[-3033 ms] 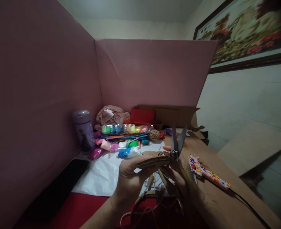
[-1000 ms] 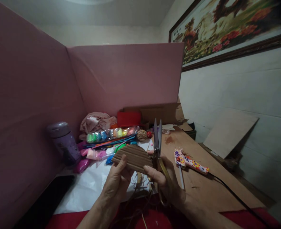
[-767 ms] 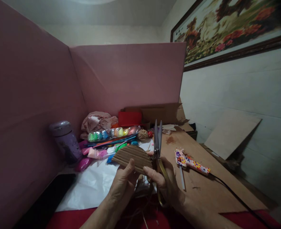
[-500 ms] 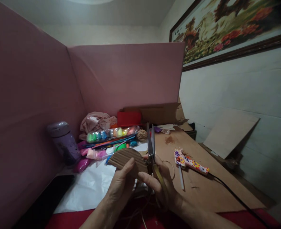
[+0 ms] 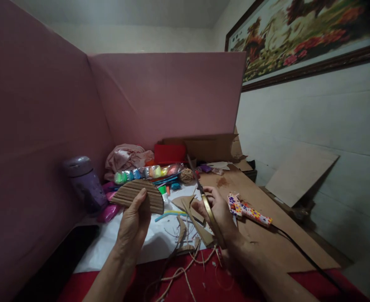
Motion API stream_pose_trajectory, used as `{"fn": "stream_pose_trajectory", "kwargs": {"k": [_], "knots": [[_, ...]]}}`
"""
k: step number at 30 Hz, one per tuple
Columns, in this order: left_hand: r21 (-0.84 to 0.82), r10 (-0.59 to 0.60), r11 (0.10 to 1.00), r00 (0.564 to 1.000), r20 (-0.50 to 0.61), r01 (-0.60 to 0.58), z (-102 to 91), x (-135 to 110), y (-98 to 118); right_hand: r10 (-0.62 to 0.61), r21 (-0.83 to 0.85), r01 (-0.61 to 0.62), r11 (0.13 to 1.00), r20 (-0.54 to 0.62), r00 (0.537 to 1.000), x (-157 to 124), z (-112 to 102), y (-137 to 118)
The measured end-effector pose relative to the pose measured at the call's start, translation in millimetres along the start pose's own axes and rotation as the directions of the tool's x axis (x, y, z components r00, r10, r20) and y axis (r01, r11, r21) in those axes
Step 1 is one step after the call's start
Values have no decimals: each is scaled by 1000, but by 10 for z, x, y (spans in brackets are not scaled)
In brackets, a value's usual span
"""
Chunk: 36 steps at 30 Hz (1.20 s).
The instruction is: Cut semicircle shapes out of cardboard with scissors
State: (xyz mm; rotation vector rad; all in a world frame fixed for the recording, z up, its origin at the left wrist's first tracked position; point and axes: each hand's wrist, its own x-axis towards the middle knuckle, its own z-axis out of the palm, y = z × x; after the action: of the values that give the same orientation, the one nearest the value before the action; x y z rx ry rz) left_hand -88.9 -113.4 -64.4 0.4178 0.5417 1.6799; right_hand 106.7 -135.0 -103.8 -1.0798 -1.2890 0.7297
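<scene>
My left hand (image 5: 135,220) grips a half-round piece of corrugated cardboard (image 5: 137,194), held up over the white paper with its curved edge on top. To its right, my right hand (image 5: 218,212) is closed round the gold handles of a pair of scissors (image 5: 204,200). The blades are together and point up and to the left, clear of the cardboard. Cardboard offcuts and thin trimmed strips (image 5: 191,226) lie on the table between my hands.
A white sheet (image 5: 115,247) lies on red cloth. Behind it are a purple flask (image 5: 82,180), coloured clay packs (image 5: 147,172), a twine ball (image 5: 187,175), a red box and a brown carton. A patterned glue gun (image 5: 248,212) with a black cord lies right. Pink boards wall the left and back.
My hands have parted: the left one carried the cardboard piece up and left, away from the scissors. The right hand lowered and tilted the scissors, blades closed. Offcuts now show on the table.
</scene>
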Motion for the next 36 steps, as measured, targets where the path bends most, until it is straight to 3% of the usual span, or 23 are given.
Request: {"fn": "stream_pose_trajectory", "kwargs": {"k": [5, 8, 11, 15, 19, 22, 25, 30, 33, 34, 36], "knots": [[-1, 16, 1000, 1000, 13, -16, 20, -19, 25, 58, -141, -29, 990, 205, 977, 57, 6, 131], [-24, 63, 998, 997, 43, -62, 35, -19, 131, -23, -189, 75, 979, 267, 964, 42, 6, 86], [-58, 144, 988, 988, 47, -141, 49, -14, 254, -108, -334, 242, 911, 373, 921, 61, -2, -55], [-78, 154, 986, 987, 36, -151, 61, -17, 313, -104, -507, 475, 720, 598, 795, 161, 103, -271], [-58, 115, 992, 993, 36, -112, 65, -24, 275, -58, -530, 674, 515, 763, 644, 387, 387, -311], [-42, 105, 994, 993, 50, -103, 56, -19, 252, -35, -457, 751, 478, 844, 536, 617, 617, -201], [-28, 94, 995, 995, 34, -93, 50, -8, 249, 2, -401, 776, 487, 889, 458, 811, 822, -50], [-5, 73, 997, 997, 12, -73, 65, -15, 245, 7, -395, 783, 480, 894, 447, 941, 1098, 85], [9, 65, 998, 998, 5, -65, 81, -31, 235, 20, -414, 769, 487, 886, 464, 964, 1073, 57], [10, 65, 998, 998, 4, -65, 85, -35, 232, 26, -439, 755, 488, 871, 490, 974, 1006, 36], [14, 64, 998, 998, -6, -64, 93, -38, 226, 47, -538, 695, 476, 805, 591, 995, 788, -8]]}}
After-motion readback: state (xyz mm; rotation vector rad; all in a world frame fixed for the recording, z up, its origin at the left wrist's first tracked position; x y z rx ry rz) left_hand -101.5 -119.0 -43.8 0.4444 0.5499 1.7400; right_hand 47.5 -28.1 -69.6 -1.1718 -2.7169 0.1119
